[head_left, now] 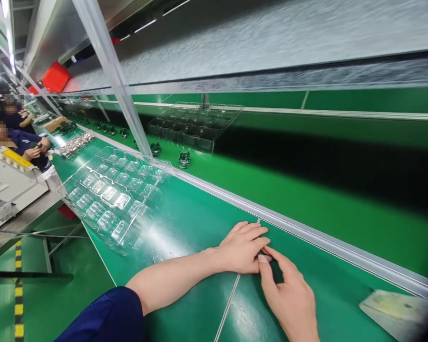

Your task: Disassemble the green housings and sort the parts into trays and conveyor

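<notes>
My left hand (244, 247) lies palm down low over the green worktop (185, 213), its fingers stretched out toward the metal rail. Just right of it, my right hand (292, 294) is curled, with the thumb and index fingertips brought together at the left hand's fingers. Whatever is between those fingertips is hidden. Left of my hands, a clear plastic tray (110, 190) with several moulded pockets rests on the worktop.
A metal rail (221, 192) separates the worktop from a green conveyor belt (271, 175) carrying small dark parts (184, 159). Another clear tray (192, 126) stands over the belt. A slanted post (114, 76) rises nearby. Co-workers (21, 137) sit at far left.
</notes>
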`<action>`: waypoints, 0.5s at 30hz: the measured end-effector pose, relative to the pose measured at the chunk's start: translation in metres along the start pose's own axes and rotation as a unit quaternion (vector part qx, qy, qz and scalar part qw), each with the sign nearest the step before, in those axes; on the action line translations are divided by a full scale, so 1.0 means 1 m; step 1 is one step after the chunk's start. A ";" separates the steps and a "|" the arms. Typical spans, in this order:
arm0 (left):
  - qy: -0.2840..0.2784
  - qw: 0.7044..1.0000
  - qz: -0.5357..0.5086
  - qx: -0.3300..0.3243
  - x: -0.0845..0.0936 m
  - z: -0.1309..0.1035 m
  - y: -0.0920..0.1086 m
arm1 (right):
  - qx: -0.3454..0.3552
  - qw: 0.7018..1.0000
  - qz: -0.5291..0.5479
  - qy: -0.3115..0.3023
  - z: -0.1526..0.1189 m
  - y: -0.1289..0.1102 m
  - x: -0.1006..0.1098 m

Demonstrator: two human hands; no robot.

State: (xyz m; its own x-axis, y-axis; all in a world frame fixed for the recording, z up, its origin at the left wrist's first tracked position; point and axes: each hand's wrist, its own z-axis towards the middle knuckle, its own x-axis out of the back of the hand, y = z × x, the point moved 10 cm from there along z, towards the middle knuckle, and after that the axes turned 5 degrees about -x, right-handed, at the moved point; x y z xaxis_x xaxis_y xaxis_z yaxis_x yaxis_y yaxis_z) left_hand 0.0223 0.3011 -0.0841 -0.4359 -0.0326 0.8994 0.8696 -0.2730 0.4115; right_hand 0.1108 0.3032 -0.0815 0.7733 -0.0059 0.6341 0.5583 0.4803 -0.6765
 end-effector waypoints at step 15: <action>-0.034 0.982 0.132 0.131 0.141 0.040 -0.085 | 0.019 0.999 0.033 0.008 -0.007 -0.010 0.011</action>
State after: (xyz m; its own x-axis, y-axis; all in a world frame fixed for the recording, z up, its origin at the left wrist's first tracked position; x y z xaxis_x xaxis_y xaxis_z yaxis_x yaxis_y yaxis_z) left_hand -0.1041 0.3580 0.0132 -0.1777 -0.0016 0.9841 0.9841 -0.0065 0.1777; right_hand 0.1156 0.2925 -0.0701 0.8130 0.0127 0.5821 0.4945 0.5128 -0.7018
